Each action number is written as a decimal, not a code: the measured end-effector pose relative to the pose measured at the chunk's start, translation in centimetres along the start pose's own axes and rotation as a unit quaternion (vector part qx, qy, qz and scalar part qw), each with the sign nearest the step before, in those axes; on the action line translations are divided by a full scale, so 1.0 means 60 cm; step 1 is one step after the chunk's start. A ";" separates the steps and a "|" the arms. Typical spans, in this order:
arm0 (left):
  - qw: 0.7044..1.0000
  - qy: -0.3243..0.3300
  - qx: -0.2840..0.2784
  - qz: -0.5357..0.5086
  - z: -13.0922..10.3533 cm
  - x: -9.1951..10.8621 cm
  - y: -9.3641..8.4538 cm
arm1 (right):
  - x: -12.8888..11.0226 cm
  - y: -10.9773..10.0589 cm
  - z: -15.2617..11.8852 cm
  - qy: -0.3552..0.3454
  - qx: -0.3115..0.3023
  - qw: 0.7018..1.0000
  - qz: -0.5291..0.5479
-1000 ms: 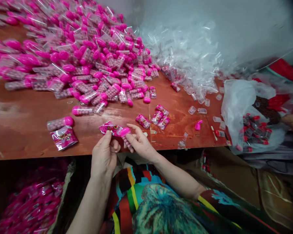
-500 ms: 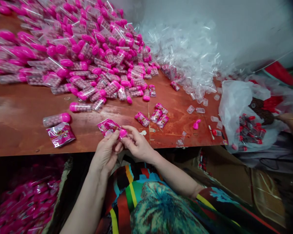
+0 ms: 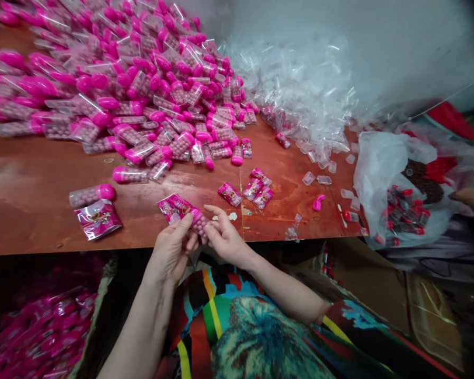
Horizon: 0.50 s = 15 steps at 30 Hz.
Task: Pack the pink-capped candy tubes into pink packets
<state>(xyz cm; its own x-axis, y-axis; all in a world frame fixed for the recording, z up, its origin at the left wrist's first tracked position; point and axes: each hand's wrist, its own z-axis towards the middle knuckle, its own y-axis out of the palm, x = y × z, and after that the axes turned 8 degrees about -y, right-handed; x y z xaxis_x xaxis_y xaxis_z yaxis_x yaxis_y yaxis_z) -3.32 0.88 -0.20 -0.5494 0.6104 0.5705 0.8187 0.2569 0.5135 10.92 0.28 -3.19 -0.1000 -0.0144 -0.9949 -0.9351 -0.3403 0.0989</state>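
Above the table's front edge, my left hand [image 3: 176, 239] pinches a shiny pink printed packet [image 3: 169, 206] between thumb and fingers. My right hand [image 3: 223, 237] holds a small clear bottle of pink candy balls [image 3: 200, 225] by its lower end. The bottle slants, its pink cap end up against the packet and partly hidden by my left thumb; I cannot tell how far it sits inside. To the left, another capped candy bottle [image 3: 90, 195] lies behind a flat pink packet [image 3: 98, 219]. Several small pink sachets [image 3: 253, 188] lie to the right.
A large heap of pink-capped candy bottles [image 3: 142, 95] covers the back left. Clear plastic pieces [image 3: 300, 100] pile up behind right. A white bag [image 3: 369, 173] holds red-capped containers, with another person's hand [image 3: 468, 196] at its right. Pink packets [image 3: 43, 326] fill a container below left.
The bottle between my hands has turned: its pink cap faced my right fingers, and now the candy-filled body shows there. My right hand has shifted slightly down and right.
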 end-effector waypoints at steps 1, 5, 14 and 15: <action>1.000 0.000 0.004 -0.003 0.001 -0.002 -0.002 | -0.001 0.003 -0.002 -0.013 0.010 0.999 -0.037; 0.999 -0.011 0.034 -0.026 0.002 -0.006 -0.005 | -0.007 0.013 0.002 0.047 0.011 0.998 0.048; 1.000 0.015 0.027 0.003 -0.006 -0.023 0.006 | -0.006 0.009 -0.002 0.015 0.016 1.000 -0.015; 0.998 0.024 0.048 0.013 -0.006 -0.029 0.008 | -0.005 0.010 -0.005 0.004 0.023 0.998 -0.060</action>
<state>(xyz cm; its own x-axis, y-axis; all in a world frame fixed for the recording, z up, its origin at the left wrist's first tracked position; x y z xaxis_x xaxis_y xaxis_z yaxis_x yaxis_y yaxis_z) -2.04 -0.32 -0.72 -0.5331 0.5816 0.6144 0.8439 0.3137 0.4353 10.49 -0.21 -2.80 0.0173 0.0158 -0.9997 -0.9549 -0.2963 -0.0212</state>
